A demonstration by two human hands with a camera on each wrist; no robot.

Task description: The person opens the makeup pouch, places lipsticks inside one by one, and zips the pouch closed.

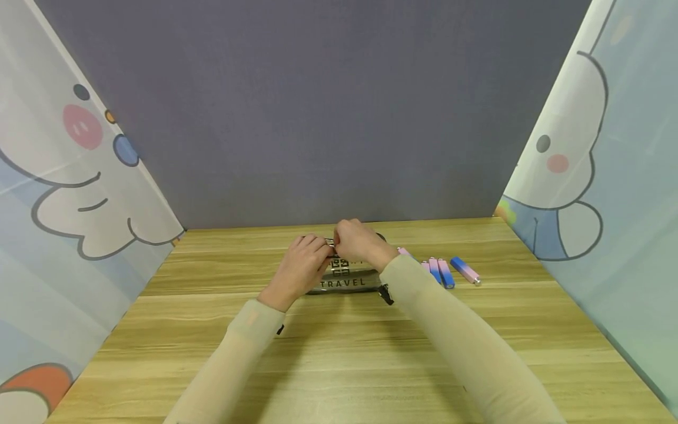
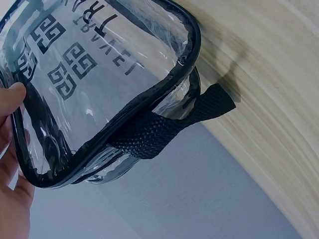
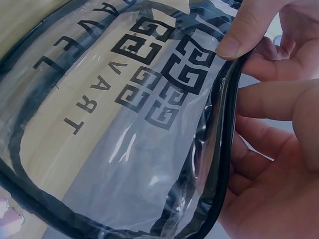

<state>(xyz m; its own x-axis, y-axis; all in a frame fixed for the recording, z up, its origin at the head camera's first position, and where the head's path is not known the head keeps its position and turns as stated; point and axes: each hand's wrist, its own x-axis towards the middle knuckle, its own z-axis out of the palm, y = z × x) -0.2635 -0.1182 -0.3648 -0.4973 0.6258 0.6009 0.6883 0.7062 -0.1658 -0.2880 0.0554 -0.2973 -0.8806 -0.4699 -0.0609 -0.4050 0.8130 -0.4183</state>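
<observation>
Pale sleeves (image 1: pixel 463 338) foremost; left hand (image 1: pixel 303 263), right hand (image 1: pixel 361 240) both holding clear TRAVEL bag (image 1: pixel 345 278).

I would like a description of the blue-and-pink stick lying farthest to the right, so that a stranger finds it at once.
On the wooden table, find the clear TRAVEL bag near the far edge. To its right lie several blue-and-pink sticks; take the rightmost one. It lies slightly apart, its pink, metal-tipped end nearer the camera, whereas the two beside it have blue ends nearer.
</observation>
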